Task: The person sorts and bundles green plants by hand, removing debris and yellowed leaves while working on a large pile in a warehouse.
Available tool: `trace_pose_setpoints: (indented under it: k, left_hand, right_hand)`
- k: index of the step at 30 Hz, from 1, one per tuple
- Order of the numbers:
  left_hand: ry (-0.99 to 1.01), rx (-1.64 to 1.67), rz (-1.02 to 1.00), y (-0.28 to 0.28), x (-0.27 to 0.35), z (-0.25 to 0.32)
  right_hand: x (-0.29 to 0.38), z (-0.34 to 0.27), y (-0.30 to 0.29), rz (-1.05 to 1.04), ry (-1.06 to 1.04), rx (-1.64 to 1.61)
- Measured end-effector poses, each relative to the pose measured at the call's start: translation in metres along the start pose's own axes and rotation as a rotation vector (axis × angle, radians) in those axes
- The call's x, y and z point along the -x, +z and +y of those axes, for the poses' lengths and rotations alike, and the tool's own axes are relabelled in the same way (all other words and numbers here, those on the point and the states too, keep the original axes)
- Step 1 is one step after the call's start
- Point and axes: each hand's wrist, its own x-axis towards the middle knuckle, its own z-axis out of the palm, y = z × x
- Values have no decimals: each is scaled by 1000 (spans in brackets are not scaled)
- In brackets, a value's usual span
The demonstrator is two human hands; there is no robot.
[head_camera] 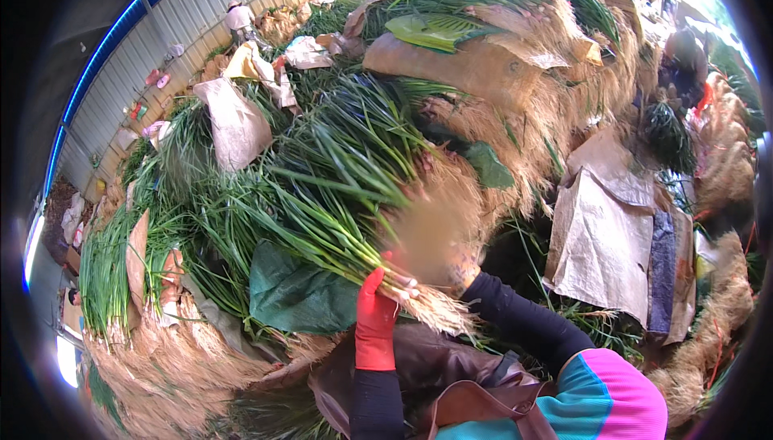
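My left hand, in a red rubber glove, is closed around the lower stems of a bunch of long green leafy plants. Pale stem ends and fringed tan roots stick out to the right of the glove, and the leaves reach up and left. My right hand, in a patterned glove, is just above the roots and partly hidden by a blurred patch, so its fingers and any hold do not show. Heaped plants with tan roots lie beyond both hands.
A green woven sheet lies left of my left hand. Pale sacks lie at the right, another sack at the upper left. Rooted bunches cover the lower left. One person is far back, another at the upper right.
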Motion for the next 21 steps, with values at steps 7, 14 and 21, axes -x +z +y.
trace_pose_setpoints:
  k: [7,14,21]
  left_hand:
    - [48,24,-140,4,-10,-8]
    - [52,227,-211,-14,10,-7]
    - [169,151,-75,-39,34,-15]
  right_hand:
    - [-19,-30,-61,-98,618,24]
    - [0,-13,-17,-119,657,-479]
    - [-18,-10,36,-678,723,-138]
